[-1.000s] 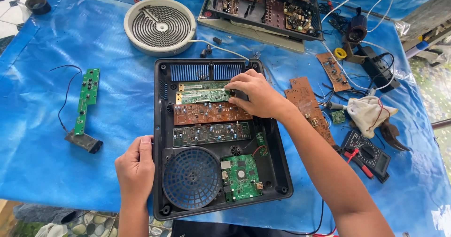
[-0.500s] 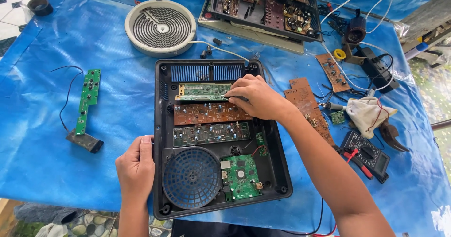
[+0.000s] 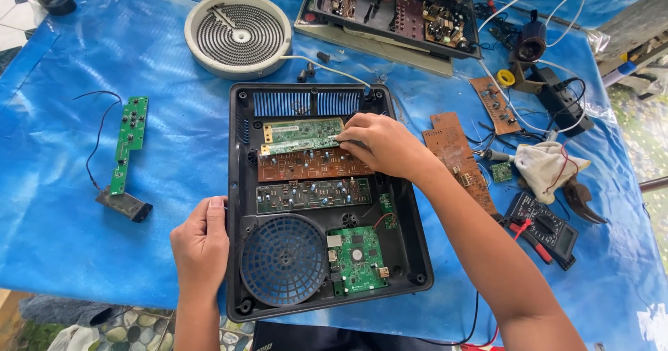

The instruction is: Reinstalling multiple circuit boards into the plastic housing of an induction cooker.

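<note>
Since a second ago, the pale green board (image 3: 303,135) sits squarer under your right hand (image 3: 379,144), fingers pinching its right end inside the black casing (image 3: 240,205). Your left hand (image 3: 202,243) stays closed on the casing's edge, fingertips hidden.

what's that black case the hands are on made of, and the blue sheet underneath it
The black case looks like moulded plastic: matte, with cast vent slats and screw posts. The blue sheet seems a thin plastic tarp: glossy, wrinkled, catching light.
</note>
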